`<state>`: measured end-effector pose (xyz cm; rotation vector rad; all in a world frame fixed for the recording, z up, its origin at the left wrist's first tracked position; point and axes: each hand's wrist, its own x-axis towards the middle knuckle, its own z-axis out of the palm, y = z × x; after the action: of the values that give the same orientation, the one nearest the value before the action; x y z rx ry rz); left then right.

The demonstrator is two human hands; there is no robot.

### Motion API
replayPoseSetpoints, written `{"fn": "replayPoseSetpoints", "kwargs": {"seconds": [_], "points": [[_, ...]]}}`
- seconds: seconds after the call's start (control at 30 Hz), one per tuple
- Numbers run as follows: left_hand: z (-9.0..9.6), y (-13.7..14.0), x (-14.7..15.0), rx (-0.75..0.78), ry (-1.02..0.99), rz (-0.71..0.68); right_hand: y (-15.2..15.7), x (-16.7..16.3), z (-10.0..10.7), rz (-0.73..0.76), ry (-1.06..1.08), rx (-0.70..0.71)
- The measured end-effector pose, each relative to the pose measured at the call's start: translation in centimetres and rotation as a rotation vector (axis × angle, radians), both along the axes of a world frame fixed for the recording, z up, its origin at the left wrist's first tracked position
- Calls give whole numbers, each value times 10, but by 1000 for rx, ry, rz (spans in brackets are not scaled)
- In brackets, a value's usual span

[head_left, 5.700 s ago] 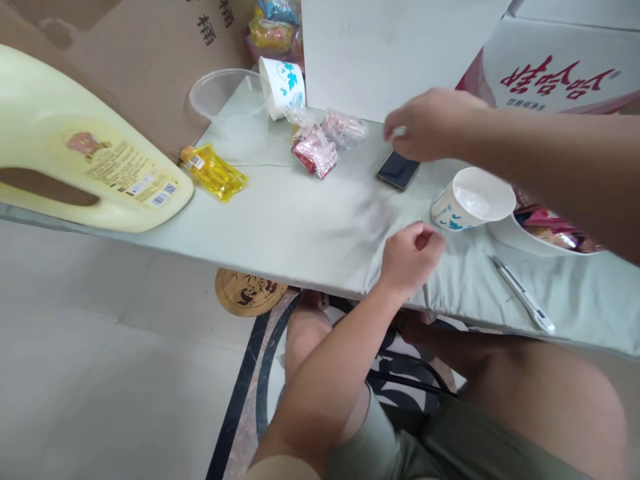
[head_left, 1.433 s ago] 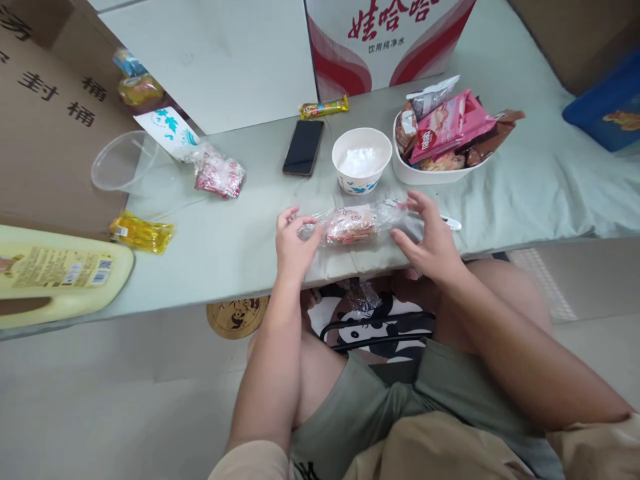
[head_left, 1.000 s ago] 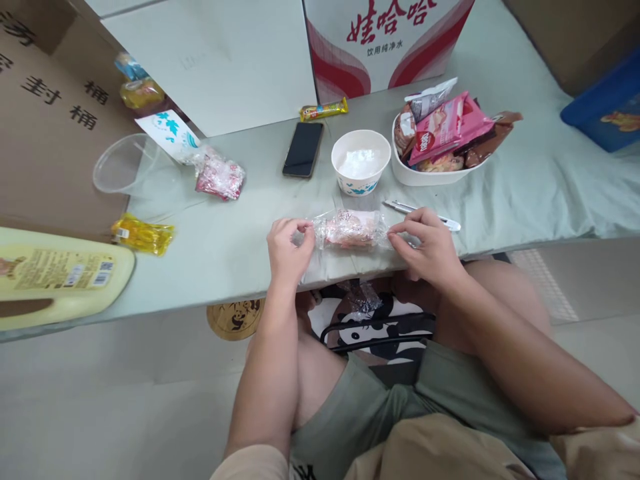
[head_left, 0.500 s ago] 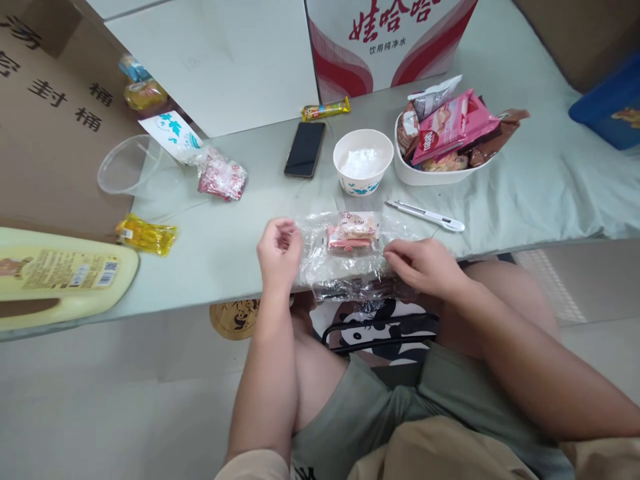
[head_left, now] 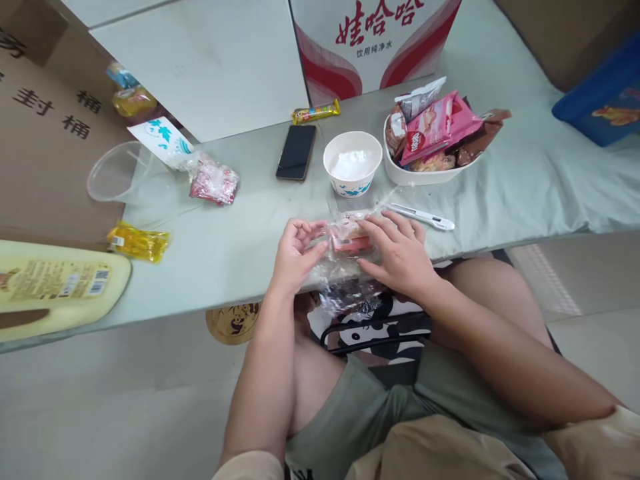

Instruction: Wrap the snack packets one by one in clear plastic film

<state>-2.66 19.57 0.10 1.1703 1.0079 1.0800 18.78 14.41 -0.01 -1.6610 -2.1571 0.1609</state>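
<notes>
Two small snack packets (head_left: pixel 353 235), pinkish and pale, lie on a sheet of clear plastic wrap (head_left: pixel 340 273) at the front edge of the table. From the left, my left hand (head_left: pixel 297 257) closes its thumb and curled fingers on the wrap beside the packets. My right hand (head_left: pixel 403 253) lies over their right side, fingers spread and thumb apart, touching the wrap. Part of the packets is hidden under those fingers. The lower end of the wrap hangs over the edge. A white utility knife (head_left: pixel 423 217) rests just beyond my right hand.
Behind the wrap stand a paper bowl (head_left: pixel 353 185) and a white basket (head_left: pixel 425 177) of snacks. A phone (head_left: pixel 296 153) and a yellow snack stick (head_left: pixel 316 112) lie farther back. At left are a wrapped red packet (head_left: pixel 215 183), a yellow packet (head_left: pixel 139 241) and a yellow jug (head_left: pixel 107 280).
Both hands have moved inward over the wrap, to the sides of the packets. My right hand has gone from a pinch at the wrap's edge to spread fingers. The view has shifted slightly.
</notes>
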Motion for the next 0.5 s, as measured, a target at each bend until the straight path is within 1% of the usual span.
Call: {"fn": "replayPoseSetpoints", "kwargs": {"seconds": [0.1, 0.17, 0.23, 0.3, 0.5], "points": [[8, -5, 10, -108, -184, -71, 1, -4, 1, -57, -25, -15], [13, -9, 16, -176, -258, -118, 2, -5, 1, -76, -27, -23], [16, -10, 19, -222, -297, -126, 4, -4, 1, -89, -1, -37], [16, -8, 20, -245, -300, -62, 6, -1, 1, -95, 56, -55], [7, 8, 12, -251, -230, 300, 11, 15, 0, -120, 262, -109]]}}
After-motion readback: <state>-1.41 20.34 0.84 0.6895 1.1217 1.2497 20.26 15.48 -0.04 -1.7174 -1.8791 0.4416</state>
